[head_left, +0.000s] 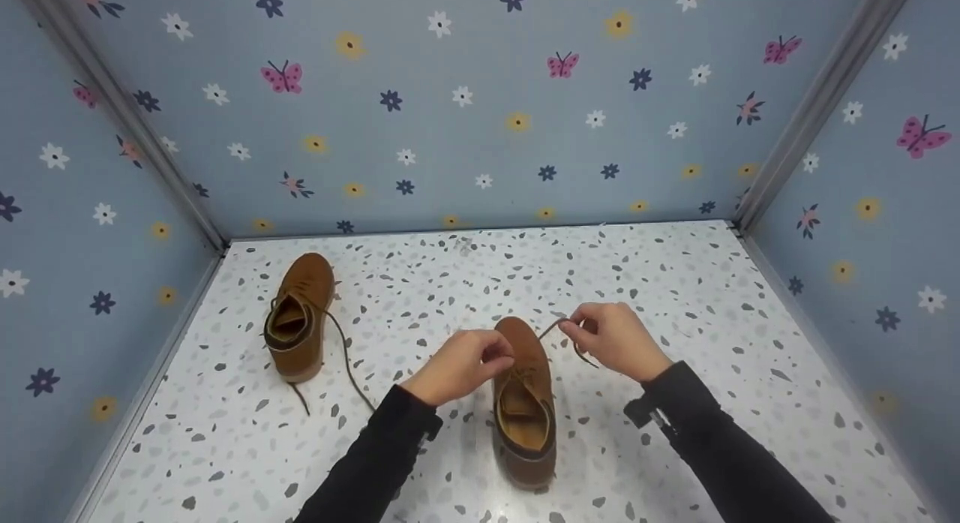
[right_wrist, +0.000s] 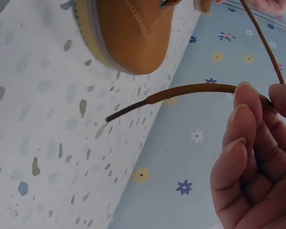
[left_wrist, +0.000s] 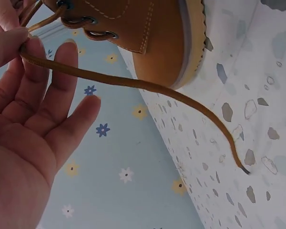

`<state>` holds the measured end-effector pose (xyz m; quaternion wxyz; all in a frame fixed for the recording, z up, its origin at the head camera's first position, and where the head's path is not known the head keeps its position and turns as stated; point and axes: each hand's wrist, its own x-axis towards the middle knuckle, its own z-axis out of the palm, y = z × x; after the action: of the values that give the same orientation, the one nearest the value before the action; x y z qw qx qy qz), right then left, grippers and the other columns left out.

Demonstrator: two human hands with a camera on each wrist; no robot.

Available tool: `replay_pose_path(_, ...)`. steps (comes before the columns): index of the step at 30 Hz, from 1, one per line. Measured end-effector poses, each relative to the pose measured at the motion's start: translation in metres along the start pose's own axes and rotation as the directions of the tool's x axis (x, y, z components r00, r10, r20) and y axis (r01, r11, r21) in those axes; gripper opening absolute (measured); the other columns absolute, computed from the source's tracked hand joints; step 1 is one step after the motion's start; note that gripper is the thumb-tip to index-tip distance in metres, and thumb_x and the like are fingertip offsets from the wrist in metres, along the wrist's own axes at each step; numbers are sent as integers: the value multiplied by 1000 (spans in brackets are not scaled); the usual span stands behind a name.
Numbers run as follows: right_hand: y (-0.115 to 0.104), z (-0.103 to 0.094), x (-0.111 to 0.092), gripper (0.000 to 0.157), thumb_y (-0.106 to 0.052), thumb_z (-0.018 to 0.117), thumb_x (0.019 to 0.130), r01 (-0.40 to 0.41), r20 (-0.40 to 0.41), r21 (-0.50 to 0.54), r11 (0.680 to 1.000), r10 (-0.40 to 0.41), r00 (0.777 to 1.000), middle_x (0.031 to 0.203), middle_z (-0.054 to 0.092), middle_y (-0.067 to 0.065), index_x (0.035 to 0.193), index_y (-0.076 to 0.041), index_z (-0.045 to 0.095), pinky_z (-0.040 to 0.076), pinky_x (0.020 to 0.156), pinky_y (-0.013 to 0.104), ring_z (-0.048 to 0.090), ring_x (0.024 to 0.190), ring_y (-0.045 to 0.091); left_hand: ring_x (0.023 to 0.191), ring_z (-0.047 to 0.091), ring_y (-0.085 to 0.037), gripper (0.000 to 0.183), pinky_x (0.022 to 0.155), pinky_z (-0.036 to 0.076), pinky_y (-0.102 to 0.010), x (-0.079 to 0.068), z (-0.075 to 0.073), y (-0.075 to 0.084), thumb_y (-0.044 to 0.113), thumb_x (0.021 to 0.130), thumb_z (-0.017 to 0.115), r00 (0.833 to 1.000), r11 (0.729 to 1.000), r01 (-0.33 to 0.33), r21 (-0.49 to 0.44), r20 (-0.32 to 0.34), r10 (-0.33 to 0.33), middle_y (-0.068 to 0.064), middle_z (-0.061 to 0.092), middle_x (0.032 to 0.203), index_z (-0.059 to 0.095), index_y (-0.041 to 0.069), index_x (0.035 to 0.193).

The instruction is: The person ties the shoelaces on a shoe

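Note:
A brown lace-up shoe [head_left: 525, 358] stands on the speckled surface, toe pointing away from me. Over its left side, my left hand [head_left: 469, 363] pinches one brown shoelace [left_wrist: 119, 81] between thumb and forefinger. In the left wrist view the loose end hangs past the shoe's toe, and the other fingers are spread. To the right of the shoe, my right hand [head_left: 616, 341] pinches the other shoelace [right_wrist: 195, 89] between thumb and fingers. Its dark-tipped end sticks out from the grip, while the rest runs taut up towards the shoe.
A matching brown shoe [head_left: 307, 283] stands at the far left, its untied lace [head_left: 346, 350] trailing over the speckled surface [head_left: 420, 283]. Blue panels [head_left: 480, 133] with flowers and butterflies close off the back and both sides.

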<state>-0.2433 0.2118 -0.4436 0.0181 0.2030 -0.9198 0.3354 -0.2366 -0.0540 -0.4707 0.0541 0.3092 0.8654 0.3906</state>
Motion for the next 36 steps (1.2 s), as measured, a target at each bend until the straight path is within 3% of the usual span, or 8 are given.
replay_pose_path(4,-9,-4,-5,17,-28,66,97,-10,26,143,990,6,1000,67,66,-7,89,-15,71,50,55,29,62,58,13,66,58,-7,5,61,51,-26,-1,1,2,17,95,68,1000,999,13,-37,5,-13,9,62,77,69,14,92)
replay_pose_path(9,-18,-8,-12,10,-20,73,92,-35,71,302,953,14,997,80,72,-1,93,-10,71,57,68,31,71,74,19,68,59,-10,5,62,49,-26,-1,4,0,19,95,68,1000,999,16,-34,-11,-16,11,62,77,68,17,91)
replay_pose_path(17,-33,-13,-27,11,-19,78,87,-47,110,334,941,10,994,83,73,-1,91,-11,71,57,70,31,71,77,21,69,58,-10,5,63,49,-27,1,8,0,20,94,69,998,1000,26,-11,-49,-27,10,62,77,69,17,91)
replay_pose_path(24,-44,-3,-34,12,-17,77,88,-33,108,408,912,-13,994,84,73,0,93,-9,70,58,73,31,71,78,19,70,58,-8,4,63,50,-26,3,9,3,20,93,70,996,998,55,7,-75,-54,10,62,78,69,16,91)
replay_pose_path(31,-42,15,-34,4,-12,74,90,120,37,327,937,-139,990,90,72,-3,94,-11,72,57,74,29,71,82,15,70,59,-10,5,62,50,-26,2,9,3,19,94,69,994,999,39,18,-104,-37,9,63,78,70,15,91)
replay_pose_path(36,-37,26,-34,11,-1,73,87,292,-22,112,950,-291,956,89,73,-2,93,-10,73,57,70,26,69,78,8,72,60,-9,6,65,50,-26,1,9,3,18,94,69,993,1000,10,19,-116,-7,8,65,80,70,13,92)
